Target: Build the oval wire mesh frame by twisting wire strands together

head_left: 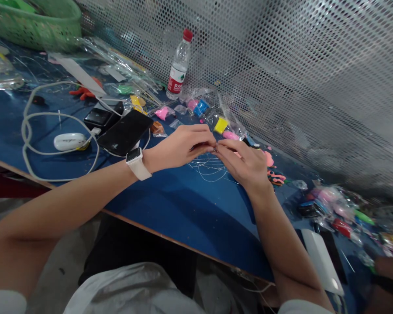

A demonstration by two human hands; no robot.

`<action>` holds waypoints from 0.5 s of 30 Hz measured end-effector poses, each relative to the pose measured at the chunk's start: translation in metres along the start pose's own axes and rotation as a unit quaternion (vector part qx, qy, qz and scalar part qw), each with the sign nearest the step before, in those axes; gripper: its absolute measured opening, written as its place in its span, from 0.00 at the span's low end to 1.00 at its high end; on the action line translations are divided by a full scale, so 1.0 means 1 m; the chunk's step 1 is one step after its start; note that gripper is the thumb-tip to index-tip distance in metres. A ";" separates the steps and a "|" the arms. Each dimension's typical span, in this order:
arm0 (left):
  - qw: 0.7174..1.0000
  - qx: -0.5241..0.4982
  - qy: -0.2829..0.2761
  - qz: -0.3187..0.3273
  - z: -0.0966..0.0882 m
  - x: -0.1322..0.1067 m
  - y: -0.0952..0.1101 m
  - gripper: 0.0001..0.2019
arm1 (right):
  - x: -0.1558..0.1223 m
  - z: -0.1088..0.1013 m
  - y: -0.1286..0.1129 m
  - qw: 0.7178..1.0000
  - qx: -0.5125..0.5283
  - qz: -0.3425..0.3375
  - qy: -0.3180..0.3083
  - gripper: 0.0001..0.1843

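Over the blue table, my left hand (185, 145) and my right hand (245, 163) meet with their fingertips pinched together. Whatever sits between the fingers is too small and hidden to name. Several thin pale strands (209, 168) lie in loose loops on the table just below the fingertips. Past my hands are a yellow block (220, 125) and a pink lump (230, 135) among clear plastic bags. Orange and dark pieces (276, 178) lie to the right of my right hand.
At left a black phone (126, 132), a white earbud case (70, 141) and a looped white cable (24, 131) lie together. A water bottle (177, 72) stands by the perforated metal panel (281, 65). A green basket (52, 28), bagged coloured lumps (334, 203) and a white power strip (321, 257) surround.
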State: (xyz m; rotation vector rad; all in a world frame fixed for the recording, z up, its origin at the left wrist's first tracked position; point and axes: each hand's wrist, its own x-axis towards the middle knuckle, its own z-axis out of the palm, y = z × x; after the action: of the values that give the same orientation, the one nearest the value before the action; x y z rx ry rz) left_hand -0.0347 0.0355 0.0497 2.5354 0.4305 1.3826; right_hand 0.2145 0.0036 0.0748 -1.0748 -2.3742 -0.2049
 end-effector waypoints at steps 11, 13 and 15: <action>0.999 -0.014 0.030 0.001 0.005 0.000 0.000 0.07 | -0.001 0.003 -0.002 0.998 -0.049 -0.024 0.038 0.08; 1.000 -0.007 0.029 0.006 0.005 0.000 0.001 0.06 | 0.000 0.002 -0.004 0.996 -0.060 -0.040 0.061 0.08; 0.999 0.005 0.031 0.015 0.004 0.000 0.002 0.06 | 0.000 0.002 -0.006 0.993 -0.060 -0.056 0.090 0.07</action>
State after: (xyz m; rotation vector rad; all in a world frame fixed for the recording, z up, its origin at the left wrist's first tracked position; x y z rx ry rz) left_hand -0.0306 0.0335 0.0483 2.5237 0.4135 1.4758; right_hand 0.2097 0.0003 0.0739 -0.9346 -2.2838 -0.4690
